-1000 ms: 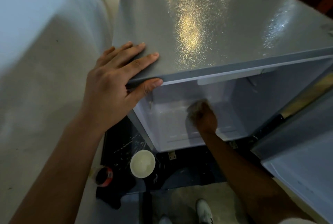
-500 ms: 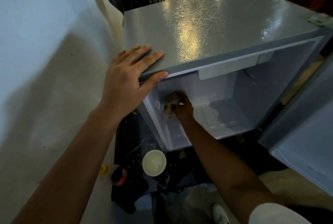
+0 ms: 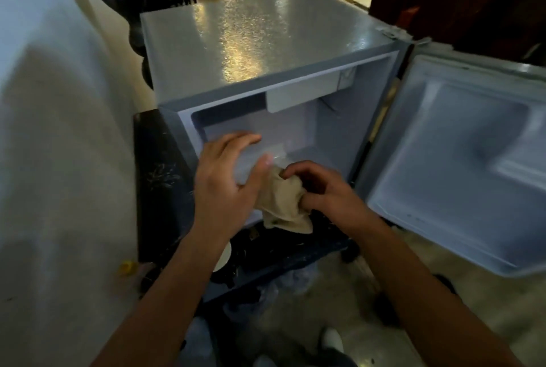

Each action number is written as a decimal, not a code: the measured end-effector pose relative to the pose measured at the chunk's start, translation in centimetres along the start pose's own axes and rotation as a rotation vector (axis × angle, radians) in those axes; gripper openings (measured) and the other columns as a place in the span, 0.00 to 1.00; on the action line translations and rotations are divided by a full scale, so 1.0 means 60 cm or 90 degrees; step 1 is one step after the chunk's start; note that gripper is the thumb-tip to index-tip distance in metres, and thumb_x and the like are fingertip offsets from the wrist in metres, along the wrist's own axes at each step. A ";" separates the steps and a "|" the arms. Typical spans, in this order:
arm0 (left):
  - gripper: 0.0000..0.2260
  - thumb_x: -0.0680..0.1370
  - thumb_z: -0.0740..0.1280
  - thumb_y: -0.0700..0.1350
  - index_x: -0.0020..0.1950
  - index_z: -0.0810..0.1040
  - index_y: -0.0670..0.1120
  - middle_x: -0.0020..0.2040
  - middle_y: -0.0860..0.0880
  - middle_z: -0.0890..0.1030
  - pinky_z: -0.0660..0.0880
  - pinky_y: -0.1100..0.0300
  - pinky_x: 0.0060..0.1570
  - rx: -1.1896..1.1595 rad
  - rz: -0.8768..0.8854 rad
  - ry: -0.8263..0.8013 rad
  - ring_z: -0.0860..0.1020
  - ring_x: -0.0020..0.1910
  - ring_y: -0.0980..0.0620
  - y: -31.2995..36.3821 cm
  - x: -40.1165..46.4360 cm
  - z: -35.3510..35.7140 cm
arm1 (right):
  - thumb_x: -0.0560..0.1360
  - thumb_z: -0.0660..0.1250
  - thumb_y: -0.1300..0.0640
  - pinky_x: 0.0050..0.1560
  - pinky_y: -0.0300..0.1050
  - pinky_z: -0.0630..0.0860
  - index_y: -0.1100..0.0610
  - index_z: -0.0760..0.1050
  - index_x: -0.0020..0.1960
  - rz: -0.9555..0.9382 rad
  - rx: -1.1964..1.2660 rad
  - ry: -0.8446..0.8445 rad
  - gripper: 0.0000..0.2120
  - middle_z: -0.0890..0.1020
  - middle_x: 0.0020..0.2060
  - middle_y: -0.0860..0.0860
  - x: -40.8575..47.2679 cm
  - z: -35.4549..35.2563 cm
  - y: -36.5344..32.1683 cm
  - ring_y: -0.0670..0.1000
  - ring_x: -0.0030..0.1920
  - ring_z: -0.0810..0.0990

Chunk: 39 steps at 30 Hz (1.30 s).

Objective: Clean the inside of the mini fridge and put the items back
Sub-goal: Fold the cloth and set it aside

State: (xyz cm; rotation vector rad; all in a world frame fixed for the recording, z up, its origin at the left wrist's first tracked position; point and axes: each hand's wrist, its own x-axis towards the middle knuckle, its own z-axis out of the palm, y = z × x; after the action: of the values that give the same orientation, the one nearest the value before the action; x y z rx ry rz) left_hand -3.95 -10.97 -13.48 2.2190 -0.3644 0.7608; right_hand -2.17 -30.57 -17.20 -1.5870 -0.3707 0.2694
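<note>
In front of the open fridge (image 3: 260, 50), both hands met just outside its mouth. The right hand (image 3: 328, 189) gripped a bunched beige cloth (image 3: 283, 204), its fingers (image 3: 298, 170) curled shut over the upper edge while the rest of the cloth drooped below the fist. The left hand (image 3: 224, 186) hovered beside it with its fingers spread and empty, the thumb tip close to the cloth's top corner; whether it touched could not be told through the blur. The cloth lay between the two hands, to the right of the left palm, its long axis running downward. The cavity stood behind and above the hands, pale and bare as far as could be seen, with the door (image 3: 461, 159) swung wide to the right. A white cup (image 3: 224, 257) sat low on the dark stand under the fridge, partly hidden by the left forearm. Judged from this, wiping was not finished and the left hand seemed set to help refold the cloth; the right hand, already holding it, was the nearer one for reaching back inside.
</note>
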 end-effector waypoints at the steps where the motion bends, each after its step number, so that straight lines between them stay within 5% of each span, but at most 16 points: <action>1: 0.16 0.78 0.69 0.56 0.62 0.79 0.50 0.59 0.52 0.81 0.73 0.61 0.62 -0.061 -0.086 -0.102 0.77 0.61 0.53 0.009 0.003 0.013 | 0.65 0.66 0.77 0.51 0.46 0.77 0.54 0.77 0.57 -0.028 -0.027 -0.017 0.26 0.81 0.52 0.51 -0.021 -0.009 -0.026 0.49 0.54 0.80; 3: 0.14 0.76 0.67 0.61 0.58 0.79 0.58 0.52 0.62 0.83 0.74 0.71 0.54 -0.185 -0.214 -0.251 0.80 0.56 0.61 0.033 0.003 0.034 | 0.67 0.68 0.79 0.57 0.50 0.78 0.53 0.75 0.64 -0.066 -0.085 -0.024 0.31 0.81 0.56 0.55 -0.062 -0.034 -0.062 0.53 0.57 0.81; 6: 0.08 0.75 0.70 0.61 0.48 0.81 0.60 0.44 0.61 0.85 0.75 0.71 0.45 -0.261 -0.192 -0.277 0.82 0.45 0.63 0.065 -0.006 0.055 | 0.69 0.73 0.71 0.57 0.54 0.79 0.50 0.70 0.70 -0.090 -0.197 0.026 0.34 0.81 0.52 0.56 -0.116 -0.070 -0.080 0.54 0.55 0.82; 10: 0.12 0.71 0.73 0.50 0.53 0.81 0.49 0.48 0.53 0.86 0.79 0.65 0.48 -0.387 -0.203 -0.265 0.84 0.48 0.56 0.124 -0.032 0.086 | 0.66 0.75 0.64 0.53 0.42 0.78 0.50 0.73 0.66 -0.079 -0.319 0.118 0.31 0.81 0.49 0.50 -0.190 -0.127 -0.077 0.47 0.51 0.81; 15: 0.09 0.72 0.74 0.42 0.50 0.81 0.52 0.49 0.52 0.86 0.79 0.66 0.48 -0.408 -0.202 -0.247 0.84 0.48 0.56 0.234 -0.075 0.140 | 0.65 0.78 0.61 0.46 0.28 0.71 0.50 0.77 0.59 -0.015 -0.401 0.092 0.24 0.78 0.46 0.36 -0.280 -0.192 -0.071 0.35 0.47 0.77; 20: 0.10 0.74 0.72 0.36 0.51 0.79 0.48 0.46 0.54 0.85 0.78 0.68 0.45 -0.480 -0.215 -0.291 0.84 0.46 0.57 0.324 -0.128 0.194 | 0.68 0.78 0.46 0.52 0.42 0.77 0.47 0.76 0.53 0.006 -0.390 0.091 0.18 0.77 0.51 0.44 -0.381 -0.253 -0.061 0.45 0.51 0.78; 24: 0.12 0.71 0.71 0.42 0.53 0.79 0.46 0.47 0.54 0.85 0.79 0.67 0.47 -0.536 -0.229 -0.348 0.83 0.48 0.57 0.379 -0.165 0.234 | 0.71 0.73 0.42 0.44 0.53 0.79 0.47 0.76 0.45 0.032 -0.317 0.174 0.11 0.81 0.41 0.46 -0.457 -0.275 -0.052 0.49 0.42 0.81; 27: 0.14 0.73 0.70 0.43 0.59 0.78 0.48 0.53 0.51 0.84 0.79 0.65 0.51 -0.554 -0.233 -0.454 0.82 0.53 0.56 0.398 -0.188 0.261 | 0.73 0.73 0.48 0.36 0.44 0.75 0.48 0.73 0.44 0.028 -0.307 0.244 0.10 0.79 0.36 0.45 -0.508 -0.285 -0.043 0.47 0.37 0.78; 30: 0.18 0.75 0.69 0.42 0.64 0.77 0.48 0.58 0.50 0.83 0.78 0.62 0.55 -0.562 -0.223 -0.607 0.82 0.58 0.55 0.411 -0.205 0.284 | 0.74 0.73 0.53 0.42 0.41 0.76 0.50 0.75 0.49 0.037 -0.259 0.315 0.08 0.81 0.41 0.44 -0.557 -0.286 -0.038 0.45 0.42 0.80; 33: 0.11 0.75 0.70 0.41 0.57 0.80 0.49 0.48 0.58 0.86 0.77 0.69 0.47 -0.541 -0.168 -0.720 0.83 0.49 0.62 0.433 -0.218 0.313 | 0.73 0.74 0.52 0.49 0.42 0.78 0.47 0.77 0.54 0.086 -0.264 0.397 0.11 0.82 0.46 0.43 -0.612 -0.280 -0.035 0.45 0.49 0.82; 35: 0.08 0.76 0.71 0.44 0.54 0.82 0.49 0.48 0.53 0.86 0.79 0.65 0.46 -0.531 -0.139 -0.744 0.83 0.47 0.60 0.450 -0.226 0.336 | 0.72 0.75 0.51 0.50 0.39 0.78 0.46 0.77 0.57 0.134 -0.286 0.439 0.15 0.83 0.48 0.43 -0.650 -0.274 -0.035 0.43 0.50 0.81; 39: 0.07 0.74 0.72 0.50 0.52 0.82 0.56 0.48 0.52 0.85 0.78 0.66 0.48 -0.539 -0.045 -0.819 0.82 0.48 0.58 0.502 -0.249 0.385 | 0.72 0.74 0.45 0.39 0.33 0.71 0.47 0.79 0.52 0.242 -0.400 0.481 0.11 0.80 0.40 0.41 -0.727 -0.267 -0.023 0.41 0.42 0.79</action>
State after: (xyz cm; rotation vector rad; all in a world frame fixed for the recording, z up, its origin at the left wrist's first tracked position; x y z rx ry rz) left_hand -20.35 -48.02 -18.32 1.5672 -0.9693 -0.8537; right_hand -35.95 -62.52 -17.37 -2.2322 0.4881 -0.1940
